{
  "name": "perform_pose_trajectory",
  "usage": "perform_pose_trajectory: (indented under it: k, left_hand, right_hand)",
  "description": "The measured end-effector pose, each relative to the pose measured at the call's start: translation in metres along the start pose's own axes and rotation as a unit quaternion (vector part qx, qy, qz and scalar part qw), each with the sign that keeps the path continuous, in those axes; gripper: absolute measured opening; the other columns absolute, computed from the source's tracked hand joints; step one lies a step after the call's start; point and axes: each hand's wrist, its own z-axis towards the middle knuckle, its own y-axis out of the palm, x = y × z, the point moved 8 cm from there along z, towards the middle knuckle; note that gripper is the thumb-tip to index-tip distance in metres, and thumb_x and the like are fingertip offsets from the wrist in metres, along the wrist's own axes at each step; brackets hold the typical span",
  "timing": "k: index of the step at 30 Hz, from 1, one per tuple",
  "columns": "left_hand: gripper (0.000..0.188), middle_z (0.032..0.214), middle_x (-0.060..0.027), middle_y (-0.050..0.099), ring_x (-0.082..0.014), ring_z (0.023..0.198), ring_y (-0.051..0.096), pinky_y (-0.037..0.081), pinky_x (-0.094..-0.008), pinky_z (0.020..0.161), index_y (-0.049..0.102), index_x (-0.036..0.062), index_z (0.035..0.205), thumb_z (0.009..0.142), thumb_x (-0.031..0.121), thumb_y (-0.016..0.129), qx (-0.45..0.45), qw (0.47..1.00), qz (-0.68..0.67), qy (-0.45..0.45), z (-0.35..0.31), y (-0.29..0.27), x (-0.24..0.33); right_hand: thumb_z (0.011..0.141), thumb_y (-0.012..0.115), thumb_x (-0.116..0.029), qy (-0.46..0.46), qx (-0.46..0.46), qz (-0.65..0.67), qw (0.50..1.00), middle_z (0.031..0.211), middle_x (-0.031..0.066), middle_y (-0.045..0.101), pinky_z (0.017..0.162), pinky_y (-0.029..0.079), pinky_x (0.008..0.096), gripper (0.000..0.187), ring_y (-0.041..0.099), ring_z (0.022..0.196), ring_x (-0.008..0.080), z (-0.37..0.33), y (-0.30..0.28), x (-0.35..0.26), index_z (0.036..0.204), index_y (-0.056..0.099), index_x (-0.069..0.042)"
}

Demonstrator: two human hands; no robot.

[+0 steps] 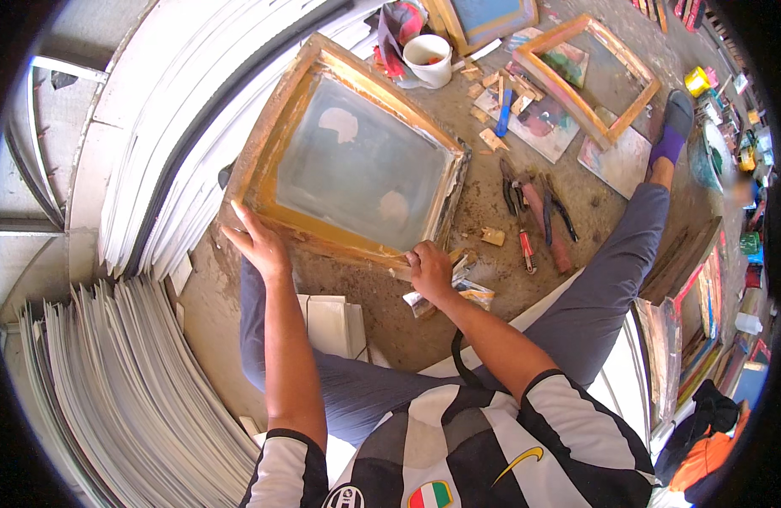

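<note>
A wooden screen-printing frame, stained brown and orange, leans tilted in front of me. Its grey mesh has two pale patches. At the near left corner, my left hand rests against the wood, fingers stretched and apart. My right hand is closed, its fingers curled on the frame's near edge toward the right corner. Their tips are partly hidden, and a small pale bit shows beside them. Just beneath this hand lies a crumpled wrapper on the floor.
Pliers, a red-handled tool and wood scraps lie to the right. Farther off are a white bucket and another wooden frame. Stacked white sheets line the left. My legs spread around the work.
</note>
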Motion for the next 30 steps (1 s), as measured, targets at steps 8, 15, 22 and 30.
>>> perform_pose_trajectory:
  k: [8,15,22,30]
  left_hand:
    - [0.065,0.162,-0.0281,0.014,-0.0363,0.151,0.018,0.016,-0.0399,0.123,0.021,-0.0047,0.156,0.109,0.037,0.04,0.027,0.998,-0.051,-0.025,-0.006,0.0,-0.03]
    - [0.069,0.162,-0.0272,0.014,-0.0345,0.151,0.018,0.017,-0.0397,0.122,0.018,-0.006,0.156,0.108,0.039,0.041,0.045,0.994,-0.083,-0.049,-0.018,0.004,-0.001]
    - [0.055,0.162,-0.0275,0.011,-0.0379,0.152,0.013,0.016,-0.0408,0.123,0.02,0.0061,0.159,0.11,0.026,0.037,0.017,0.991,-0.135,-0.012,-0.013,0.002,-0.017]
    - [0.054,0.161,-0.0303,0.011,-0.045,0.146,0.026,0.023,-0.043,0.121,0.024,0.0088,0.157,0.105,0.005,0.04,0.014,0.996,-0.048,0.075,-0.013,-0.008,-0.035]
  right_hand:
    - [0.088,0.068,-0.024,-0.138,-0.023,-0.043,0.989,0.109,0.0135,0.065,0.087,0.047,0.0527,0.024,0.059,0.107,0.0359,-0.002,-0.019,-0.024,0.107,0.068,-0.01]
    - [0.086,0.07,-0.026,-0.147,-0.023,0.024,0.989,0.104,0.0081,0.067,0.091,0.045,0.0499,0.019,0.057,0.105,0.0322,0.012,-0.005,-0.035,0.099,0.071,-0.013]
    - [0.084,0.071,-0.019,-0.096,-0.018,0.097,0.99,0.091,0.0068,0.067,0.085,0.045,0.0488,0.011,0.058,0.095,0.0325,0.018,0.012,-0.017,0.089,0.07,-0.01]
    - [0.086,0.069,-0.013,0.075,0.073,0.188,0.977,0.092,0.0131,0.066,0.083,0.044,0.0493,0.011,0.057,0.093,0.0365,0.003,0.025,-0.001,0.094,0.068,-0.005]
